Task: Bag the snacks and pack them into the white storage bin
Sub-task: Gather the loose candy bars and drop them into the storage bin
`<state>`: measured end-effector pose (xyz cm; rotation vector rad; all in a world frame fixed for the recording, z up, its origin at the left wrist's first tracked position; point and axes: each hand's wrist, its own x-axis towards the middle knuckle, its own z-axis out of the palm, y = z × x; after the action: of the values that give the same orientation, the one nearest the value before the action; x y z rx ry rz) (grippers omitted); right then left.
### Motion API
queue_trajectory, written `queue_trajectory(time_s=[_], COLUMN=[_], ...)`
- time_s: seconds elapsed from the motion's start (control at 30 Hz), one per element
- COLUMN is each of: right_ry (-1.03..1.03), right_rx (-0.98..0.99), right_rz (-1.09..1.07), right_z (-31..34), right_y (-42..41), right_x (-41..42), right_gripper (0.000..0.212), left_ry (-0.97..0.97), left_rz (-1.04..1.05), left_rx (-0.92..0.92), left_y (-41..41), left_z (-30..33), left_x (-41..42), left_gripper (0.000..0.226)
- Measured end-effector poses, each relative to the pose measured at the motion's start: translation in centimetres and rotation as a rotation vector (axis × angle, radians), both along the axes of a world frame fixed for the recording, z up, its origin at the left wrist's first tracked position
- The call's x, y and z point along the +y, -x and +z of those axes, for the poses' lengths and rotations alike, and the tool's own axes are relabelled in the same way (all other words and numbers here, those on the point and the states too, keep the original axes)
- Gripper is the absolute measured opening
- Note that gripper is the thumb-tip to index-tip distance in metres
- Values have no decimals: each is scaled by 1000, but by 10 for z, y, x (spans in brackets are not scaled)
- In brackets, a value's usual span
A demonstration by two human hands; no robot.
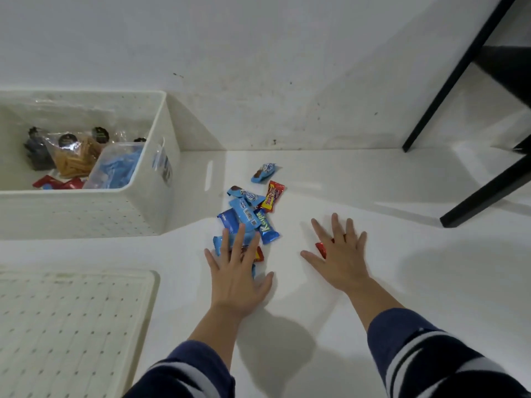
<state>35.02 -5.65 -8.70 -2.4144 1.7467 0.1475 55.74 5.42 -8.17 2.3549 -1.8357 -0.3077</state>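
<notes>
Several loose snack packets (pixel 253 214), mostly blue with a red-and-yellow one (pixel 272 196), lie in a heap on the white floor. My left hand (pixel 237 272) lies flat, fingers spread, over the near end of the heap, covering a blue and a red packet. My right hand (pixel 342 254) rests flat and spread on the floor to the right, with a small red packet (pixel 321 249) under its fingers. The white storage bin (pixel 161 202) stands at the left; it holds clear bags of snacks (pixel 77 156) and a bag of blue packets (pixel 116 168).
The bin's white perforated lid (pixel 71 326) lies on the floor at the near left. Black furniture legs (pixel 457 73) stand at the far right. A white wall (pixel 258 53) runs behind everything.
</notes>
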Motion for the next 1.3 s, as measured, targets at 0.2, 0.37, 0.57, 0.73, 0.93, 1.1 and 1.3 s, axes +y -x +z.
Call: queue_trajectory(time_s=[0.2,0.37,0.57,0.73,0.93,1.1,1.3], right_ry=[120,179,174,152,121,43,-51], right_rx=[-72,-103,-141,-92,-121,-213,-247], right_rz=[221,367,326,395,384,327,277], right_z=[2,5,4,2,5,8,24], right_y=[-56,-93,-125,-143,-157,-159,-140], right_x=[-26,-59,-105,-121,-122,-120,-108], right_gripper=[90,96,80,72,67,57,74], left_ry=[42,64,-19,48,212,210,169], left_rz=[23,-104,-150,-124,-68,-42,-31], left_rx=[-12,-60,-14,68,124,78,-43], left_y=[-48,-81,-102,-107,-109,-109,-107], left_z=[0,2,-2,-5,-12,-13,-7], left_x=[-41,-78,-115,-121,-119,-115,-101], left_gripper=[91,98,102,96,90,83,76])
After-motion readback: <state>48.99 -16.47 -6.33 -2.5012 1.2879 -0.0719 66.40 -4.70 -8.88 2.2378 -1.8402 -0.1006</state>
